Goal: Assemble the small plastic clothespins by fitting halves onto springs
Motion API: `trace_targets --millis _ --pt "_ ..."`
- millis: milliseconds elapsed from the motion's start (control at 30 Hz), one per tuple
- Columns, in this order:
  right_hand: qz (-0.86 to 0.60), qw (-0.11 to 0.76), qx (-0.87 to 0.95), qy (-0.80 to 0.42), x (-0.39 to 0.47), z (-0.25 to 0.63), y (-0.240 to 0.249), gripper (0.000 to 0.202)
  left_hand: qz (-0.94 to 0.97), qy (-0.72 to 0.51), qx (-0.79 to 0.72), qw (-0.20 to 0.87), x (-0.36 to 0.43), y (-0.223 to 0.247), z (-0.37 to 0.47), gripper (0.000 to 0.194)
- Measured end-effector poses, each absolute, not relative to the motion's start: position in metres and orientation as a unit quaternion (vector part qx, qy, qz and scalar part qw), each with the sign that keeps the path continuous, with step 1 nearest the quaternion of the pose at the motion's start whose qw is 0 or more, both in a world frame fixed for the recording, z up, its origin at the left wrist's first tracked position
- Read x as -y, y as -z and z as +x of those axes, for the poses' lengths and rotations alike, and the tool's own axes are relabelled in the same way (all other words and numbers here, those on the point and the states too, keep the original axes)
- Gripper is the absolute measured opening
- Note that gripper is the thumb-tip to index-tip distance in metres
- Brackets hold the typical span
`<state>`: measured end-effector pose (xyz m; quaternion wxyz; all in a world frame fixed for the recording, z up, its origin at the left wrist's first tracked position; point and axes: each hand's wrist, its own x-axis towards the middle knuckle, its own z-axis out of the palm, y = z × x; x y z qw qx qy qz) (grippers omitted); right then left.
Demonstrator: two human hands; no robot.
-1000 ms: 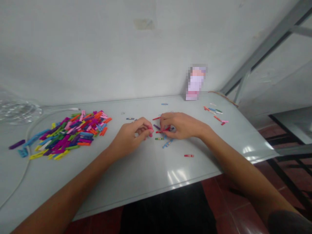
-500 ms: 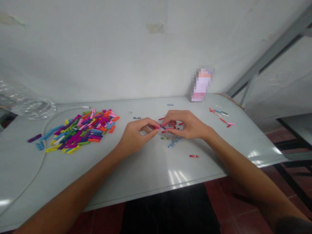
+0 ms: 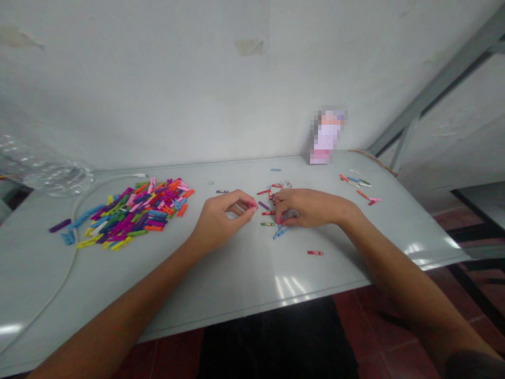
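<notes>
From my station, the heap of clothespins (image 3: 134,216) lay leftmost on the counter (image 3: 224,273), seemingly light, stiff, best pinched mid-length. The left hand (image 3: 216,215) had a narrow grip, contents unclear; the right hand's (image 3: 311,206), among small pieces (image 3: 263,206), I couldn't tell. The red piece's (image 3: 315,253) pale marking was unreadable.
</notes>
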<state>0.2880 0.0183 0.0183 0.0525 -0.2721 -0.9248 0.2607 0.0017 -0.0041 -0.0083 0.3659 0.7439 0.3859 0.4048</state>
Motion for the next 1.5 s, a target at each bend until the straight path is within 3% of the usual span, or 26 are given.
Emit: trace_targets --millis 300,467,667,967,1233,1500 --pt "-0.328 0.197 0.874 -0.3 -0.008 0.269 -0.021 0.011 0.723 -0.419 -0.387 0.389 0.005 0.01 0.004 0.012" --pt "-0.346 0.336 0.75 -0.453 -0.003 0.254 -0.008 0.017 0.698 -0.449 -0.392 0.397 0.008 0.013 0.007 0.012" --pt "-0.342 0.364 0.625 -0.6 -0.005 0.248 0.0 0.034 0.64 -0.485 -0.412 0.43 0.007 0.01 0.008 0.015" --pt "-0.355 0.418 0.575 -0.607 0.001 0.243 -0.004 0.04 0.625 -0.501 -0.404 0.442 0.012 0.004 0.01 0.016" --pt "-0.377 0.48 0.619 -0.495 0.011 0.237 -0.009 0.028 0.604 -0.519 -0.398 0.456 0.019 -0.005 0.012 0.014" --pt "-0.354 0.497 0.59 -0.529 0.019 0.233 0.002 0.027 0.596 -0.524 -0.392 0.465 0.022 -0.004 0.013 0.018"
